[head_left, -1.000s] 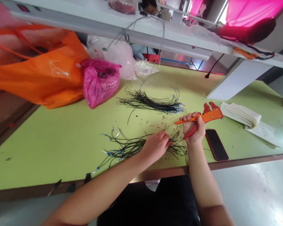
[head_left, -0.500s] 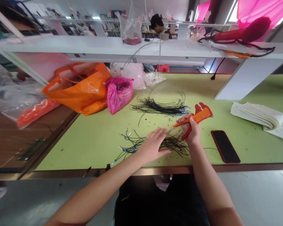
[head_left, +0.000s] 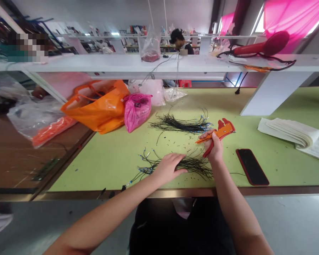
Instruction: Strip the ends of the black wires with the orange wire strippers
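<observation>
In the head view, my left hand (head_left: 168, 167) rests over the near bundle of black wires (head_left: 196, 166), fingers stretched out and the thumb apart. Blue-tipped ends of that bundle fan out to the left; its middle is partly hidden under my palm. My right hand (head_left: 215, 148) is wrapped round an orange and red wire stripper (head_left: 224, 130), its jaws pointing up and away to the right. Just beyond the hands lies a second bundle of black wires (head_left: 177, 124), with blue ends at its right.
A phone (head_left: 252, 166) lies right of my right forearm, folded papers (head_left: 289, 131) farther right. Orange (head_left: 103, 109) and pink (head_left: 137, 113) bags stand back left. A white shelf (head_left: 117, 63) spans the bench, carrying a red corded tool (head_left: 255, 47). A person (head_left: 186, 46) sits beyond.
My left hand has come down and slightly left, lower over the near wires. The wire stripper stays in my right hand, almost in place. The view has shifted a little.
</observation>
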Demonstrator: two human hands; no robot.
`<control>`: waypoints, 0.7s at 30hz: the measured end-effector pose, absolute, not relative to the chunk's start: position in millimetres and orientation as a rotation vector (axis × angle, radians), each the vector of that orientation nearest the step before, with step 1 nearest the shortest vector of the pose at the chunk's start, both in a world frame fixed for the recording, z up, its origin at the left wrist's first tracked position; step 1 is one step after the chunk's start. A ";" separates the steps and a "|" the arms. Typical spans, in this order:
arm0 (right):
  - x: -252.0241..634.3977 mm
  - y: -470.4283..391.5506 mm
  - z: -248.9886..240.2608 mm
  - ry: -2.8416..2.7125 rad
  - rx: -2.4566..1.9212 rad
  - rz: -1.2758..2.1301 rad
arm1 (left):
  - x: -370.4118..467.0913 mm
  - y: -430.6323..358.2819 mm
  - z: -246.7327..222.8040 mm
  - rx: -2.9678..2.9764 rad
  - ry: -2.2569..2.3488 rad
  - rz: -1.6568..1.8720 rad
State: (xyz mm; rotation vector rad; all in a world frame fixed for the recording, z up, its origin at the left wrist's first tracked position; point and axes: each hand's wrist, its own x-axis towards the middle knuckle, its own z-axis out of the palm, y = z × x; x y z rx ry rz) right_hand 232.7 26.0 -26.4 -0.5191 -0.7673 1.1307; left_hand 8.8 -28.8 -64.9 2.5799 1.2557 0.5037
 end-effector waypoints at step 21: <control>228.2 30.3 -32.2 -0.696 -0.568 1.112 | 18.8 154.2 -41.6 2.716 1.568 0.109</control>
